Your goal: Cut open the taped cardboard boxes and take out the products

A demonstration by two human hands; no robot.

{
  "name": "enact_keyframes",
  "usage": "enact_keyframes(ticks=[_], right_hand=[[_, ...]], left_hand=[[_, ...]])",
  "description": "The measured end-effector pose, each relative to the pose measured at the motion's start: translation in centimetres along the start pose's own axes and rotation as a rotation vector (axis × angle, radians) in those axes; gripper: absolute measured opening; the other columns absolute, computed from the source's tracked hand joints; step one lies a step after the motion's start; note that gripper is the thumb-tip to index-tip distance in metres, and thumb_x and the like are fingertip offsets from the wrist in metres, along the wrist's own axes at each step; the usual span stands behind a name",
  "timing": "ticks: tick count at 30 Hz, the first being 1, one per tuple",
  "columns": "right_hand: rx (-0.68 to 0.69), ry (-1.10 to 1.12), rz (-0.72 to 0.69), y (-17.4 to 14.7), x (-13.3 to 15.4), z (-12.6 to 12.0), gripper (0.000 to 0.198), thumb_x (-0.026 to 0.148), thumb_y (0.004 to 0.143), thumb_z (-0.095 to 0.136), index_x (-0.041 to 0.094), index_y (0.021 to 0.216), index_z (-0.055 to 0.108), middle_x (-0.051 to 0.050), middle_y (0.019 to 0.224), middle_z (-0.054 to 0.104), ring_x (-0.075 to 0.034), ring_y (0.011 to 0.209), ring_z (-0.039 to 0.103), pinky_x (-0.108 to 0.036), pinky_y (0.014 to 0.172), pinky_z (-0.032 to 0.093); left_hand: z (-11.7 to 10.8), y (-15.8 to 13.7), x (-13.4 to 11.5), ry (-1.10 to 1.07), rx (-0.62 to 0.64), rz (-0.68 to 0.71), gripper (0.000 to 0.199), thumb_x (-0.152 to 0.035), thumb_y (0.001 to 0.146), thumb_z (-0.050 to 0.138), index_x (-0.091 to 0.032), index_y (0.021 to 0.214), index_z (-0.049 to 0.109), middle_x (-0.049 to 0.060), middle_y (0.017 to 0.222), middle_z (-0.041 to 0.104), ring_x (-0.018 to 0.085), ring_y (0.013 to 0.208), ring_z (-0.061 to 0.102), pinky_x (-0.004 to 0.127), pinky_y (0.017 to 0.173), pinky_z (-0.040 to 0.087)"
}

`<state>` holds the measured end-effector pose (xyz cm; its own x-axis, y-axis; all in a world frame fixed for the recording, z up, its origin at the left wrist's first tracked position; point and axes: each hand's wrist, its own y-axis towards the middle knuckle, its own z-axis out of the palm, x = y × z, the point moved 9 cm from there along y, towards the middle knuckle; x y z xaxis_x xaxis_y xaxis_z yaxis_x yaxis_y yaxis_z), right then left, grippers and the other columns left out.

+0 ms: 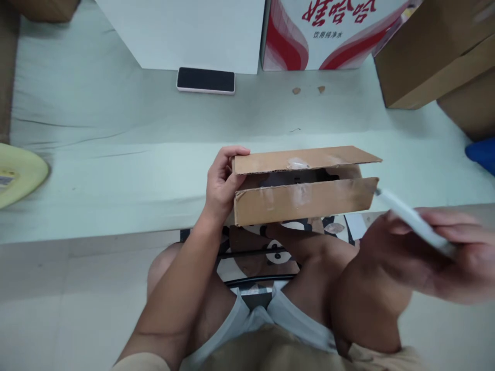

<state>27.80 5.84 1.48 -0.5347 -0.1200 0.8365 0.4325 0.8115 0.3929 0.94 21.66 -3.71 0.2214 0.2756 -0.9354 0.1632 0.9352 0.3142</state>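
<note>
My left hand (222,183) is closed on the left end of a small brown cardboard box (297,203), thumb at the opening and fingers over the upper flap. The box is tipped so its opening faces me. Its two long flaps stand apart, with bits of clear tape on them, and something dark and pale shows inside, too hidden to name. At the lower right my right hand (436,252), blurred by motion, grips a slim white pen-shaped tool (413,219). The tool's dark tip points at the box's right corner, close to the lower flap; whether it touches, I cannot tell.
A pale green cloth covers the table (116,170). On it lies a dark-topped phone-like device (206,80) before a white box (201,31). A red-and-white carton (332,41), brown cartons (429,56), a yellow plastic object (19,172) and a blue object (483,154) stand around.
</note>
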Motion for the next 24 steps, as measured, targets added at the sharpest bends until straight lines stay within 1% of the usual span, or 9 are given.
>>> enact_keyframes(ticks=[4,6,8,10,11,14,17,21,24], right_hand=[[-0.086,-0.017,0.032,1.1,-2.2,0.3,0.031,0.05,0.089,0.068,0.023,0.104,0.07,-0.01,0.124,0.07,-0.028,0.115,0.071,-0.047,0.09,0.063],[-0.183,-0.028,0.057,1.6,-3.8,-0.1,0.032,0.05,0.09,0.065,0.022,0.106,0.069,-0.011,0.127,0.068,-0.028,0.118,0.069,-0.049,0.095,0.061],[-0.325,-0.052,0.079,2.1,-5.5,-1.0,0.032,0.049,0.089,0.063,0.022,0.106,0.067,-0.012,0.128,0.067,-0.029,0.121,0.068,-0.053,0.102,0.057],[-0.377,-0.105,0.086,2.6,-7.1,-1.3,0.033,0.046,0.086,0.065,0.021,0.108,0.066,-0.013,0.13,0.066,-0.029,0.124,0.066,-0.057,0.11,0.051],[-0.35,-0.145,0.085,3.1,-7.8,-1.0,0.035,0.045,0.084,0.067,0.021,0.11,0.066,-0.014,0.132,0.066,-0.03,0.127,0.065,-0.058,0.114,0.048],[-0.149,-0.298,0.093,4.4,-10.1,1.4,0.047,0.044,0.08,0.07,0.019,0.119,0.065,-0.018,0.14,0.061,-0.033,0.137,0.056,-0.058,0.122,0.04],[0.031,-0.402,0.141,5.2,-12.2,4.5,0.058,0.041,0.074,0.071,0.016,0.126,0.064,-0.021,0.146,0.056,-0.035,0.142,0.052,-0.056,0.125,0.037],[0.13,-0.436,0.18,5.6,-13.0,7.1,0.06,0.037,0.076,0.067,0.015,0.132,0.061,-0.022,0.157,0.047,-0.037,0.147,0.046,-0.058,0.126,0.035],[0.051,-0.388,0.156,5.2,-10.7,6.6,0.054,0.037,0.079,0.065,0.018,0.129,0.061,-0.021,0.152,0.049,-0.037,0.147,0.045,-0.06,0.124,0.036]], left_hand=[[-0.5,0.5,-1.0,0.029,-0.06,0.04,0.046,-0.068,0.084,0.073,-0.023,0.091,0.07,0.005,0.089,0.064,0.017,0.08,0.064,0.028,0.07,0.054],[-0.7,0.6,-1.2,0.045,-0.093,0.041,0.046,-0.068,0.085,0.073,-0.022,0.089,0.07,0.005,0.091,0.067,0.017,0.083,0.066,0.028,0.073,0.054],[-1.1,0.7,-0.9,0.028,-0.141,0.015,0.048,-0.069,0.085,0.073,-0.022,0.087,0.067,0.004,0.085,0.066,0.015,0.075,0.064,0.027,0.069,0.053],[-1.7,0.7,-0.6,0.001,-0.224,-0.007,0.052,-0.071,0.082,0.074,-0.021,0.083,0.062,0.001,0.077,0.061,0.013,0.066,0.058,0.025,0.063,0.05],[-2.2,0.7,-0.7,-0.003,-0.284,-0.003,0.055,-0.072,0.079,0.076,-0.02,0.081,0.059,-0.001,0.074,0.059,0.012,0.064,0.055,0.024,0.061,0.047],[-3.9,0.1,-1.4,0.04,-0.507,0.056,0.063,-0.076,0.076,0.077,-0.02,0.074,0.049,-0.004,0.07,0.05,0.009,0.062,0.045,0.022,0.058,0.041],[-4.9,-0.8,-2.8,0.176,-0.655,0.16,0.063,-0.077,0.082,0.069,-0.02,0.074,0.043,-0.006,0.069,0.04,0.009,0.063,0.037,0.023,0.059,0.036],[-4.0,-1.4,-5.0,0.423,-0.601,0.349,0.048,-0.063,0.097,0.059,-0.02,0.08,0.046,-0.004,0.076,0.042,0.011,0.067,0.042,0.026,0.063,0.037],[-2.0,-2.1,-7.0,0.512,-0.469,0.578,0.029,-0.043,0.098,0.061,-0.02,0.084,0.049,-0.002,0.081,0.049,0.013,0.072,0.05,0.027,0.064,0.04]])
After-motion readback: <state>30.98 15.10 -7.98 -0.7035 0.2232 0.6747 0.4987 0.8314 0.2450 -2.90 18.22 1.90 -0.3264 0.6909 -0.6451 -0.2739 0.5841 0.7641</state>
